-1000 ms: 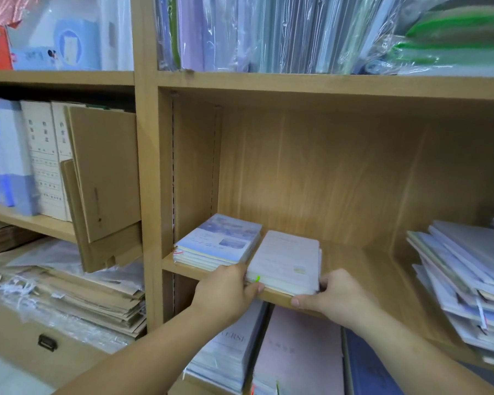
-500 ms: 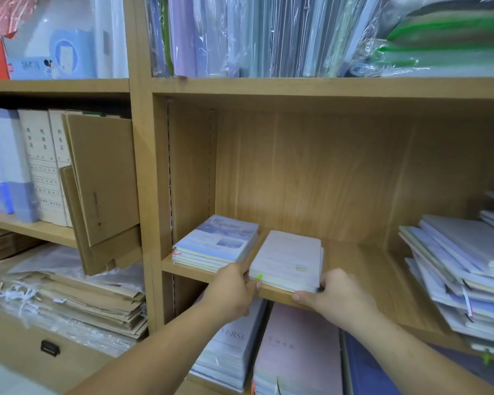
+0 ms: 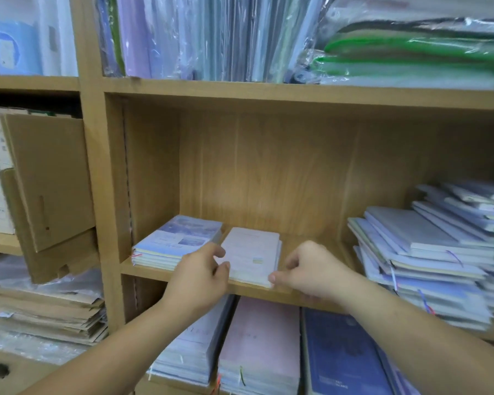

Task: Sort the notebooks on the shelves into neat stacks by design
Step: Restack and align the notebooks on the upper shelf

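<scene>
While both hands close in at the front edge of the middle shelf (image 3: 146, 271), the head view shows the white notebook stack (image 3: 251, 252) lying flat on it, left of the shelf's middle. The stack's long axis runs from the front edge towards the back panel, with a short end facing the person and overhanging the shelf lip slightly.

The left hand (image 3: 198, 277) sits at the stack's near left corner, thumb and forefinger curled into a narrow C over its left edge. The right hand (image 3: 311, 270) is at the near right corner, its thumb tip against that corner and the other fingers curled in beside the stack's right side. Both hands grip the stack lightly at the corners.

Just to the left lies the blue-cover notebook stack (image 3: 177, 240), also flat but skewed, its long axis slanting from front left to back right, so its far corner comes close to the white stack.

To the right, well apart, a messy notebook pile (image 3: 428, 252) leans in uneven layers, blurred.

Below the shelf lie a pale stack (image 3: 191, 352), a pink stack (image 3: 260, 337) and a dark blue stack (image 3: 342, 354), partly covered by the forearms.

Folded cardboard (image 3: 49, 181) stands in the left bay, and plastic-wrapped folders (image 3: 211, 38) fill the shelf above.
</scene>
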The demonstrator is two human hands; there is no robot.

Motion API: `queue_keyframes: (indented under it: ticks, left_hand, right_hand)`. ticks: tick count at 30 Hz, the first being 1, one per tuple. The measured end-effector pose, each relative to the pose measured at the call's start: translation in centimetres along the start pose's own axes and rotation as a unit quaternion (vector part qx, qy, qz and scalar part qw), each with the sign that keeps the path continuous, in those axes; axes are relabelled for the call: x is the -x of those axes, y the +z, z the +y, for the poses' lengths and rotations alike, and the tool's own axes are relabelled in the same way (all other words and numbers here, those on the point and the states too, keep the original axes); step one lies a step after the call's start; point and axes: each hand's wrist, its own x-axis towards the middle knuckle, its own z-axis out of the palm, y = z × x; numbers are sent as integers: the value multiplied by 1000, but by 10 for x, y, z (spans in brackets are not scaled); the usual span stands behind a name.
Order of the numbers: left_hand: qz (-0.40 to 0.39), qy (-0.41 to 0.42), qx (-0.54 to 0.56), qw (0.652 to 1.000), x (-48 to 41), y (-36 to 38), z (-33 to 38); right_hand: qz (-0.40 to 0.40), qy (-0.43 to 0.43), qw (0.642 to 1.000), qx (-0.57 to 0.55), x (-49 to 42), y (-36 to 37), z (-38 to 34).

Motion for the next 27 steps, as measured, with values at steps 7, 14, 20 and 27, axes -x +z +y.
queue_keyframes:
  ticks: [7, 14, 20, 27]
  left_hand:
    - [-95, 31, 147, 984, -13, 70, 106]
    - [-193, -8, 260, 946, -32, 134, 200]
    - [-225, -105, 300, 921, -46, 148, 235]
    - [-226, -134, 303, 916, -58, 149, 241]
  right_hand:
    - [120, -59, 987, 91, 45, -91, 53]
    - [264, -14, 947, 180, 80, -138, 154]
    - [270, -52, 946, 172, 75, -124, 193]
    - [312, -78, 923, 210, 64, -115, 200]
